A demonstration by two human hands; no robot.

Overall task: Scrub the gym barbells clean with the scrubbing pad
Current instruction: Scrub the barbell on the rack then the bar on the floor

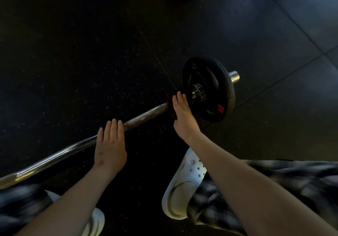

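barbell [146, 114] lies on the rubber floor [82, 52]. long axis runs diagonal, from lower left of view to upper right, ending at the sleeve tip [234, 76] past the weight plate [210, 89]. scrubbing pad [170, 105] is on the shaft just inboard of the collar rings [198, 91], near the plate.

right hand [182, 115] is on the pad: grip wrapped over the top, fingers curled down the far side, pad squeezed against the bar. thumb is hidden, can't tell where it sits. left hand [109, 145] is further down the shaft toward the person, well apart from the pad. its fingers are straight and together, laid flat across the bar, holding nothing. reads as a steadying press so the bar doesn't roll.

key relation: pad is at the plate end, so free travel is one way only, back along the axis toward the left hand. the stretch between the two hands is dull, blotchy grey, maybe knurled or rusty; too dim to say which. past the left hand the shaft is smooth bright chrome. my read: scrubbing that dull section, most of the bar not done.

materials: pad is dark red, looks coarse and floppy, conforms round the bar. plate is matte black with cut-outs and a small red label. floor is black speckled rubber, tile seams at right. white clog [184, 179] and plaid trousers [274, 184] sit close under the right forearm.

risk: bar rolling on the plate; knuckles near the collar.
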